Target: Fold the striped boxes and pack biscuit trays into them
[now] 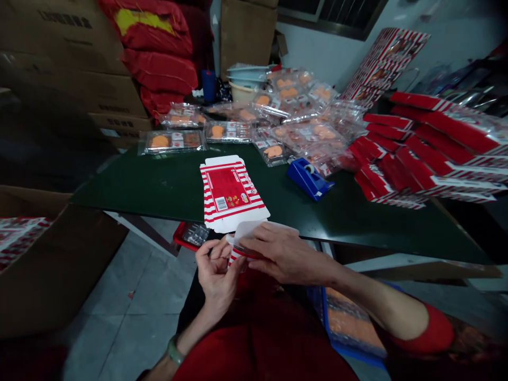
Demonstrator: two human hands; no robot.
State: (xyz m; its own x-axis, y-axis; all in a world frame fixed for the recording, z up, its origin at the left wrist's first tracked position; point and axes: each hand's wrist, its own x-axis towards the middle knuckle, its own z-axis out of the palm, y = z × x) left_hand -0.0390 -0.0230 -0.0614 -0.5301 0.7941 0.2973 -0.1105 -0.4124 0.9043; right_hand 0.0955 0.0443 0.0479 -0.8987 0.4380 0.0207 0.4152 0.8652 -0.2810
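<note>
Close to my body, in front of the table edge, both hands are on a red-and-white striped carton (235, 256) with a pale flap standing up. My left hand (218, 275) grips its left end between thumb and fingers. Laid over the carton's opening, my right hand (283, 251) has its fingers on the flap and side; the fingertips are partly hidden. Just beyond lies a flat, unfolded striped carton blank (228, 190) with a red panel and barcode. A blue tape dispenser (309, 179) stands to its right.
Clear plastic packs with orange pieces (288, 124) are piled along the back of the green table (159, 182). Folded red cartons (428, 143) are stacked at right. Brown boxes (67, 63) and an open box (35, 286) stand left. Below the table are a red tray (180, 235) and blue crate (327, 317).
</note>
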